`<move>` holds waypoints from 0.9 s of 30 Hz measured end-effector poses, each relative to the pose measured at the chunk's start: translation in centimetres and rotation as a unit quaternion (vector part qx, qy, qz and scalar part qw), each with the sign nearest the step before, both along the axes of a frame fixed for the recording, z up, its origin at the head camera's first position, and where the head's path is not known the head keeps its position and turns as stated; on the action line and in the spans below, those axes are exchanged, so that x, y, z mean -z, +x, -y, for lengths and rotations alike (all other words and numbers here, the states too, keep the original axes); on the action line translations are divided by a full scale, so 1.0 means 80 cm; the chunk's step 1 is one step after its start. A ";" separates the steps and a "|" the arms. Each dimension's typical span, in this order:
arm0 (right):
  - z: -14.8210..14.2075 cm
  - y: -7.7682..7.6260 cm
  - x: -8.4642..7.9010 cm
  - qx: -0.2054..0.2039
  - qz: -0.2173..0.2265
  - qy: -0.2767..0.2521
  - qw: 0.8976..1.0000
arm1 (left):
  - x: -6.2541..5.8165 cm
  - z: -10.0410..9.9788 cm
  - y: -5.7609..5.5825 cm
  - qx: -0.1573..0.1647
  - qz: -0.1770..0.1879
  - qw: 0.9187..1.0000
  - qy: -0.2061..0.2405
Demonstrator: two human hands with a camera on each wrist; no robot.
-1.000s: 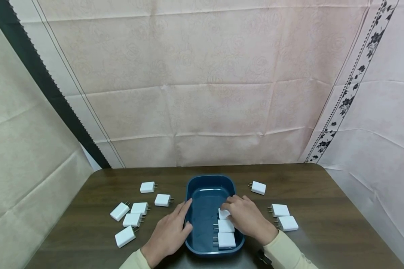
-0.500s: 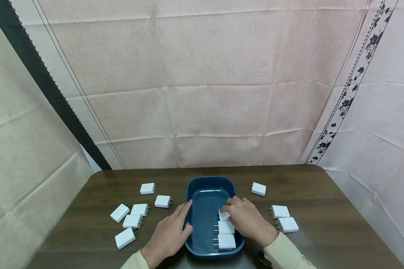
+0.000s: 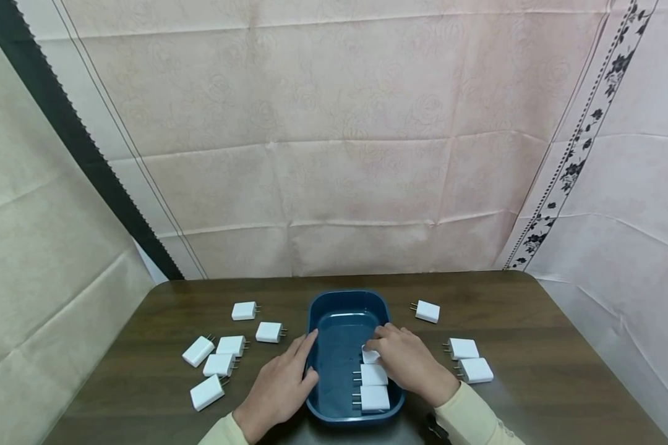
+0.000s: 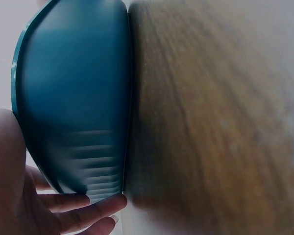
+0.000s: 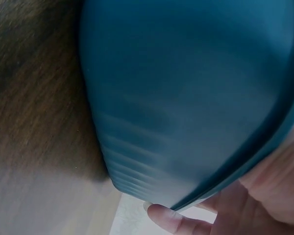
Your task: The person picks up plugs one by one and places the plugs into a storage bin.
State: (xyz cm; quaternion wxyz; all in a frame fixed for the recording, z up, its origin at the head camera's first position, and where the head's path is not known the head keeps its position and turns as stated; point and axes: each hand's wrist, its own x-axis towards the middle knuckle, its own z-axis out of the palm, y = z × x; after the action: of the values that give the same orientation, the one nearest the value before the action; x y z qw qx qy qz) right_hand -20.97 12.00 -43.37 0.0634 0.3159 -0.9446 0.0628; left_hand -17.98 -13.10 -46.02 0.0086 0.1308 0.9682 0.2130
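A blue plastic tray (image 3: 334, 395) stands on the table, with white plug-in chargers in a column along its right side. Two of them, the near charger (image 3: 375, 398) and the middle charger (image 3: 373, 374), lie in full view with prongs pointing left. My right hand (image 3: 409, 361) reaches over the right rim and holds the farthest charger (image 3: 370, 355), partly hidden under its fingers. Against the tray's left side rests my left hand (image 3: 281, 386), fingers fairly straight, thumb at the rim. The left wrist view shows left fingertips (image 4: 108, 205) touching the tray's outer wall.
Left of the tray, several loose white chargers (image 3: 206, 392) lie on the brown wooden table (image 3: 534, 383). To its right are a pair of chargers (image 3: 475, 370) side by side and a lone charger (image 3: 427, 311) farther back. Cloth (image 3: 367, 154) hangs behind the table.
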 end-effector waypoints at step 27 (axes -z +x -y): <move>0.003 -0.001 0.000 0.006 0.004 0.008 1.000 | -0.001 0.001 0.001 0.003 -0.006 1.000 0.000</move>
State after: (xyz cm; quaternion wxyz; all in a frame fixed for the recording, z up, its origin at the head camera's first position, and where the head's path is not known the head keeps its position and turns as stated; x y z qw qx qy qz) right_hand -21.03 11.78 -43.36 0.0573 0.3105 -0.9472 0.0558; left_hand -17.91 -13.16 -45.97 0.0036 0.1351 0.9679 0.2118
